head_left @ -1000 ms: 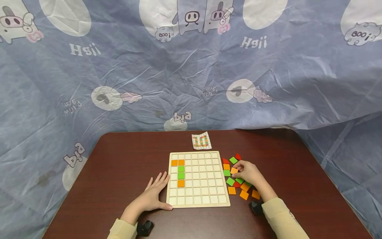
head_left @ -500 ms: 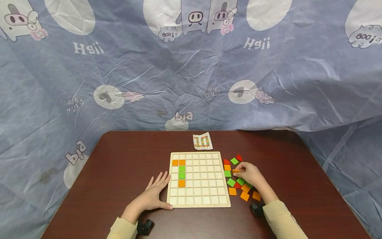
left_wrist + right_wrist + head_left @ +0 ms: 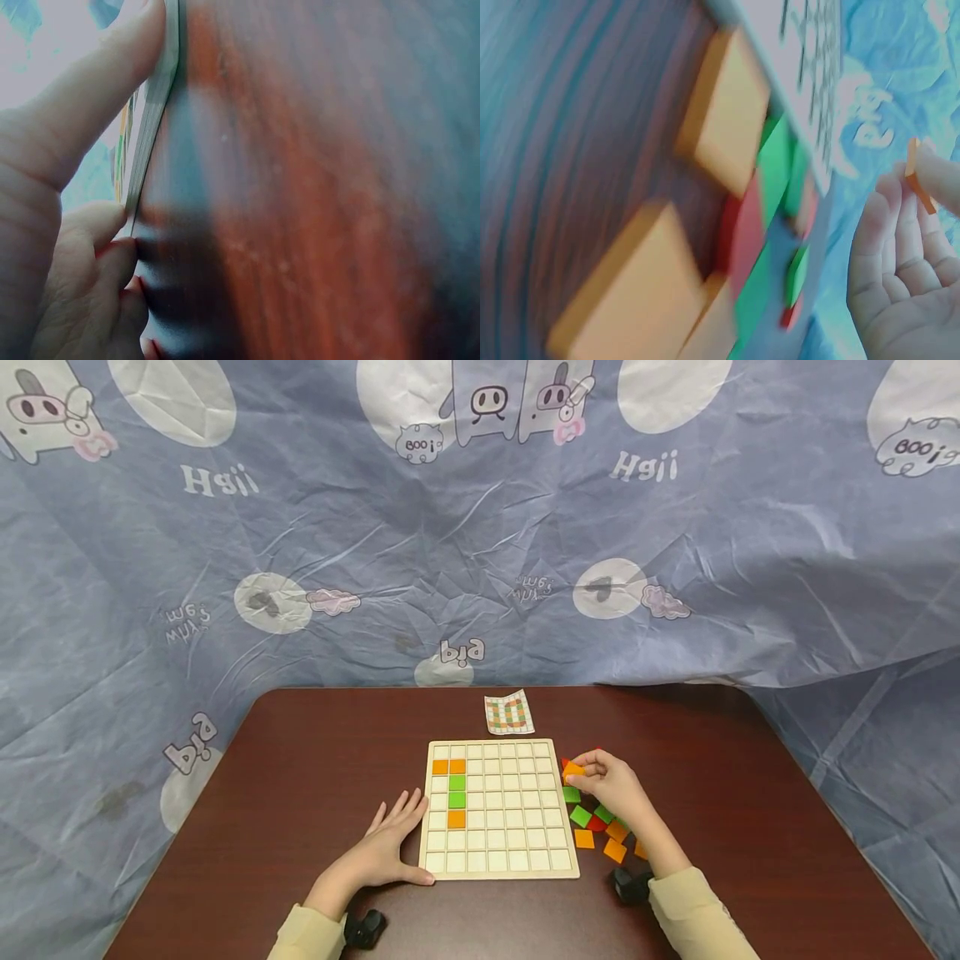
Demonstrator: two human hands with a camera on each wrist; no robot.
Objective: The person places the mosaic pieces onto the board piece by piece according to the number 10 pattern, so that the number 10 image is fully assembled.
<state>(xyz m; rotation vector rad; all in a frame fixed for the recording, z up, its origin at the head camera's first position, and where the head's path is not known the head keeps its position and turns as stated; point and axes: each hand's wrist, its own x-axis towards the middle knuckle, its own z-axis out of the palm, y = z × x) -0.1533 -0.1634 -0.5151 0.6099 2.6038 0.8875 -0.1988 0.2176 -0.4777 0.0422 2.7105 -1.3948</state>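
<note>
Between thumb and fingers, my right hand [image 3: 617,787] pinches an orange square tile [image 3: 573,770]. It holds this tile over the loose pieces just off the board's right edge; the right wrist view shows the tile [image 3: 913,174] edge-on, raised off the table. My left hand [image 3: 381,853] lies with fingers spread and straight, thumb at the near left corner of the wooden grid board [image 3: 510,841] and fingertips along its left side. Several cells on the board's left hold tiles: an orange tile [image 3: 457,819] below two green ones, with two more orange ones above.
Loose tiles lie right of the board, among them a green tile [image 3: 581,816], an orange tile [image 3: 615,851] and red rounded pieces, partly hidden by the right hand. Beyond the board is a small paper pattern card [image 3: 509,713]. A printed cloth [image 3: 420,552] hangs behind the dark table [image 3: 337,752].
My right hand has turned the orange tile in its fingers and carried it up and left, closer to the board. The left hand stays in place at the board's edge.
</note>
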